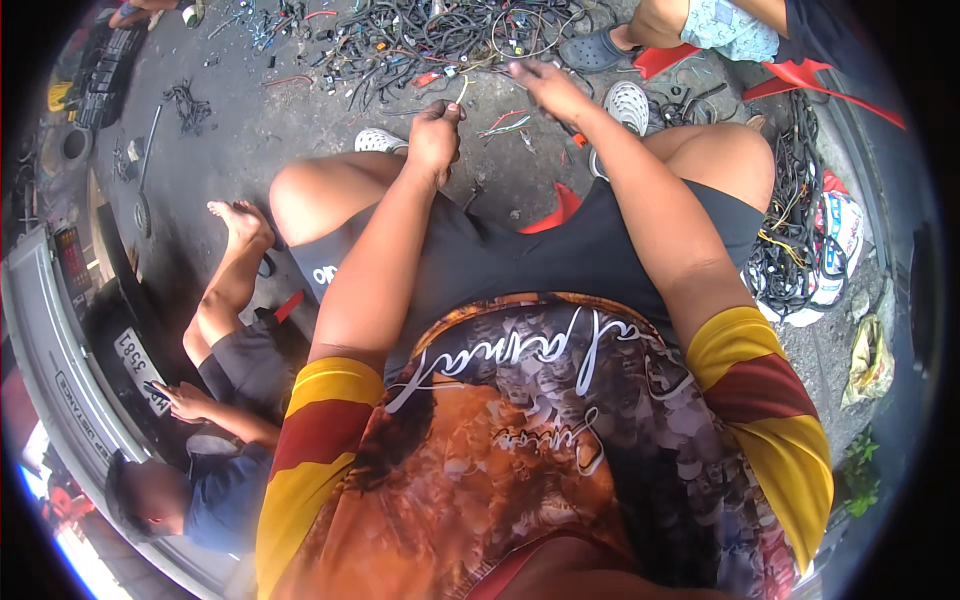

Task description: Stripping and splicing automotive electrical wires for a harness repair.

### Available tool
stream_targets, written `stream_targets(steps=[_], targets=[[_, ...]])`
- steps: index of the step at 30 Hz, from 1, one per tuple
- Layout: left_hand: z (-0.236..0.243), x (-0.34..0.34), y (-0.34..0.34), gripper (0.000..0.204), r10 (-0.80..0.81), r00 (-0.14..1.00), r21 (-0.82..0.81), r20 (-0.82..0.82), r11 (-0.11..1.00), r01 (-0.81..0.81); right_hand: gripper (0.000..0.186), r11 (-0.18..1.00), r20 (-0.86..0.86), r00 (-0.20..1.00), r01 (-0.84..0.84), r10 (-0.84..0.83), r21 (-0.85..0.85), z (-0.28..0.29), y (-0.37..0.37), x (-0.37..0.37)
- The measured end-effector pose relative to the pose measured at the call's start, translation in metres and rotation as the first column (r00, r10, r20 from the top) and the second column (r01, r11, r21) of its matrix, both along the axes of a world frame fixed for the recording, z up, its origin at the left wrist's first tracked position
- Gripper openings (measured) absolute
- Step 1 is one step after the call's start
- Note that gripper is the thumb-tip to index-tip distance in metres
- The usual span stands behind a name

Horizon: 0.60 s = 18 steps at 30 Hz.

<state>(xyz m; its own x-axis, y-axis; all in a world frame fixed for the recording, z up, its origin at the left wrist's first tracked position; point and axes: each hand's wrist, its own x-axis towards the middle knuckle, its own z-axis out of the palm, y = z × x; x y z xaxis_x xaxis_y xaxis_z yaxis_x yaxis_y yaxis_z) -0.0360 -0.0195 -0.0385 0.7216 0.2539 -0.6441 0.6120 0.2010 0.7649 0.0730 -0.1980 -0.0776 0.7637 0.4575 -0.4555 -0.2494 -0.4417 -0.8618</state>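
Observation:
My left hand (435,143) is closed, with a thin pale-yellow wire (463,90) sticking up out of its fingers. To the right and slightly farther off, my right hand (552,90) has its fingers curled toward the left. Below its palm pokes out the dark handle with an orange end (577,137) of a tool; the rest of that tool is hidden. On the ground between the hands lie a few thin cut wires (508,124), red and pale. Just beyond them spreads a big tangled heap of black wire harnesses (405,45) with small coloured connectors.
Another person's leg in a grey clog (590,52) is at the far right. A seated person (190,500) is at my left, by a grey vehicle panel (60,340). More harnesses (790,260) lie by a white sack (840,245). A red strip (555,208) lies between my legs.

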Motion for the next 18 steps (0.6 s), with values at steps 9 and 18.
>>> stream_targets(steps=[9,18], targets=[[0.016,0.005,-0.018,0.018,-0.038,0.995,-0.152,0.093,0.987,0.052,0.047,0.902,-0.148,0.949,-0.205,0.278,0.381,0.027,0.014,-0.020],[-0.002,0.003,-0.019,0.022,-0.285,0.909,0.434,0.304,0.891,0.134,0.044,0.919,0.263,0.936,-0.302,0.235,0.253,-0.002,0.018,-0.010]])
